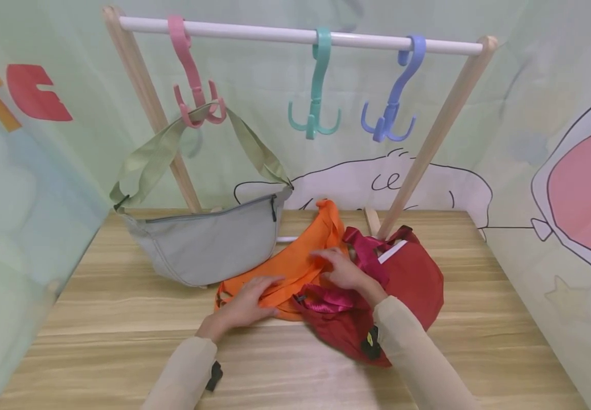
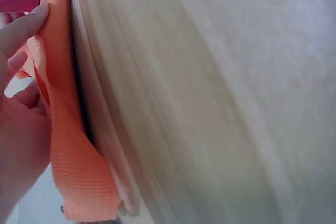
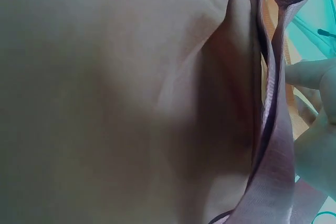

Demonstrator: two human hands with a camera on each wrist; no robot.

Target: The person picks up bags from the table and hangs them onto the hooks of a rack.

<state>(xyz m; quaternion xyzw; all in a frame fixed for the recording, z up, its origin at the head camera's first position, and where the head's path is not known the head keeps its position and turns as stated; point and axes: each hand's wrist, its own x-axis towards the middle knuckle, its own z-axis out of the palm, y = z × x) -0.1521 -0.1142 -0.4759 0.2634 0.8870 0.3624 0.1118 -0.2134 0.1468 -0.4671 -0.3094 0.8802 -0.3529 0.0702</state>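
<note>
An orange shoulder bag [image 1: 295,262] lies on the table, its webbing strap [image 2: 86,182] large in the left wrist view. My left hand [image 1: 249,299] touches its near left part, fingers loosely extended. Over the bag's right part reaches my right hand [image 1: 344,270], fingers slightly bent; whether they touch the cloth is unclear. Partly on the orange bag and under my right forearm lies a dark red bag [image 1: 418,285] with a magenta strap [image 1: 367,253]. In the right wrist view, red cloth [image 3: 131,103] fills most of the picture and the hand is at the right edge.
A grey bag [image 1: 213,245] hangs by its green strap from a pink hook [image 1: 193,74]. Green [image 1: 317,85] and blue hooks [image 1: 398,91] share the white rail [image 1: 254,31]. The rack's wooden legs [image 1: 439,136] stand on the table [image 1: 95,324]. Printed cloth surrounds it.
</note>
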